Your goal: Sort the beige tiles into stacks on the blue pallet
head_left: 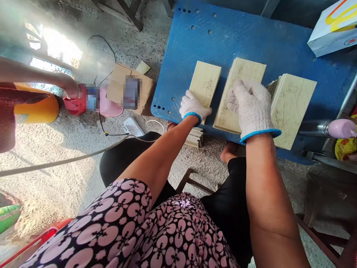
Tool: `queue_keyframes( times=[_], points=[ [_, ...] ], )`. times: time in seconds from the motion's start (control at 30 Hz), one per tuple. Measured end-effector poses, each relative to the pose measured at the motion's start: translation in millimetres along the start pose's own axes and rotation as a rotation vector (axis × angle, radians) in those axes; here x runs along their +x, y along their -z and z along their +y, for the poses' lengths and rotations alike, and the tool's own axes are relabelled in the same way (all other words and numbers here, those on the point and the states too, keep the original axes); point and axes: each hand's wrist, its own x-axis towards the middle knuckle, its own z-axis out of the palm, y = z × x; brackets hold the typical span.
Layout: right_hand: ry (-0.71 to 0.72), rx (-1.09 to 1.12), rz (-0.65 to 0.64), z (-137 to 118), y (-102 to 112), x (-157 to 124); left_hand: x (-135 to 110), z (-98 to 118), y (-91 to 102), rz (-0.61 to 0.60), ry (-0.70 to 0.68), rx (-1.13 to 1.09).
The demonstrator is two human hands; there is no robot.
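Note:
Both my hands wear white knit gloves with blue cuffs. My left hand [193, 106] is closed across the near end of the left thin wooden board [206, 80], fingers at its left side and thumb at its right. Dark specks mark the board's face. My right hand [252, 106] is curled above the middle stack of wooden boards [227, 108], thumb and fingertips drawn together. Whatever it may hold is hidden by the glove. Just right of that hand stands a third stack of wooden boards [297, 104], its layers slightly fanned at the left edge.
The blue table [178, 56] has a white box [334, 29] at its far right corner. A pink-ended metal handle [341, 128] juts near the right side. More boards [194, 137] lie below the near edge. At left are another person's arm [41, 72], a cardboard box [118, 83] and a power strip [134, 127].

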Motion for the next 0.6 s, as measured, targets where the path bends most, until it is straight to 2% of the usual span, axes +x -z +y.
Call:
queue_keyframes(
  times=[0.2,0.33,0.43,0.6],
  points=[
    [0.006,-0.038,-0.038,2,3,4,4,-2,-8.7,0.025,0.015,-0.071],
    [-0.038,-0.027,0.025,-7,0,0,1,-17,-9.5,0.066,-0.085,-0.177],
    [-0.025,0.032,0.033,-14,-2,-3,-17,-41,-6.0,0.116,-0.153,-0.254],
    [0.000,0.040,0.038,-17,-3,-8,-70,-90,-7.0,0.097,-0.043,-0.219]
  ],
)
